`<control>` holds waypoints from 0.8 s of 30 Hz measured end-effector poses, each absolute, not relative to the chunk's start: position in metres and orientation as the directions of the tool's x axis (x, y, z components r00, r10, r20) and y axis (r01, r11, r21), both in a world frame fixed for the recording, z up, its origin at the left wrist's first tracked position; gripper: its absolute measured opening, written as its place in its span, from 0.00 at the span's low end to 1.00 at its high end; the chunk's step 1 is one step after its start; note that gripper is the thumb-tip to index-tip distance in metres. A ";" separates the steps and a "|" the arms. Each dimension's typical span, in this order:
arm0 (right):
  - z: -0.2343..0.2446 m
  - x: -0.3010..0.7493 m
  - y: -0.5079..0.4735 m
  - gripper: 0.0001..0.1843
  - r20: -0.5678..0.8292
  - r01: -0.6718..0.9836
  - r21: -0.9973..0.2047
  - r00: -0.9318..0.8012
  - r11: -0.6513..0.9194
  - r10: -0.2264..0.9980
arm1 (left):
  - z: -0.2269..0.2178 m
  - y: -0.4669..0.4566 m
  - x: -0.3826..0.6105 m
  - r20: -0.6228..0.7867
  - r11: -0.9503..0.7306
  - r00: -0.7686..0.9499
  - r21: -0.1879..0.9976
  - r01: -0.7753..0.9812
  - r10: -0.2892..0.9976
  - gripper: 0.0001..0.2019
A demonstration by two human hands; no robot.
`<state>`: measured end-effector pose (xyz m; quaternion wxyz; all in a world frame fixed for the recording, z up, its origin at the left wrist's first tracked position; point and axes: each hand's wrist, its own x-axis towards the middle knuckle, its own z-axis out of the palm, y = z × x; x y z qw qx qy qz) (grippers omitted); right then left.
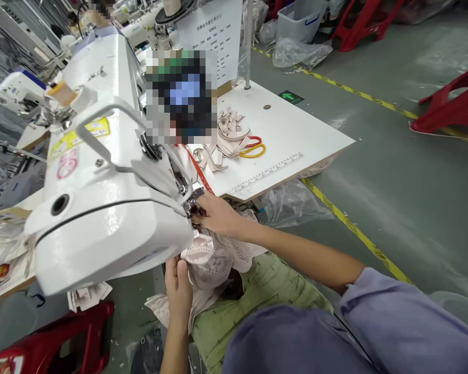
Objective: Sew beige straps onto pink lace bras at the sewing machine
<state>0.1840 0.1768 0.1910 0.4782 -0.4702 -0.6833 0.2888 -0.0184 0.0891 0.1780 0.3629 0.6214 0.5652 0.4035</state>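
Note:
A pale pink lace bra [208, 262] hangs at the needle end of a white sewing machine [113, 234], its lower part resting over my lap. My left hand [178, 285] is closed on the bra's near left edge, just under the machine head, with the thumb in view and the other fingertips partly hidden. Close beside the presser foot [195, 195], my right hand [222, 215] has its fingers curled and pinched on the bra's upper edge. The machine and the hand itself cover most of that grip.
Yellow- and red-handled scissors [253, 149] lie by a heap of pale fabric strips [230, 127] on the white tabletop [292, 127]. A printed sheet [210, 36] stands behind. Green cloth [265, 301] covers my lap. Red stools [74, 337] stand on the floor nearby.

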 end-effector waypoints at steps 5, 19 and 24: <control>0.192 0.186 0.177 0.06 0.373 0.353 -0.851 -0.117 0.390 0.920 | 0.185 0.091 -0.017 0.011 -0.026 0.035 0.880 0.473 0.999 0.19; 0.196 0.191 0.176 0.06 0.382 0.336 -0.852 -0.124 0.401 0.916 | 0.204 0.086 0.000 0.212 -0.081 -0.115 0.736 0.672 0.971 0.12; 0.194 0.190 0.175 0.07 0.381 0.304 -0.868 -0.096 0.392 0.920 | 0.201 0.086 -0.002 0.123 -0.030 -0.104 0.775 0.631 0.987 0.16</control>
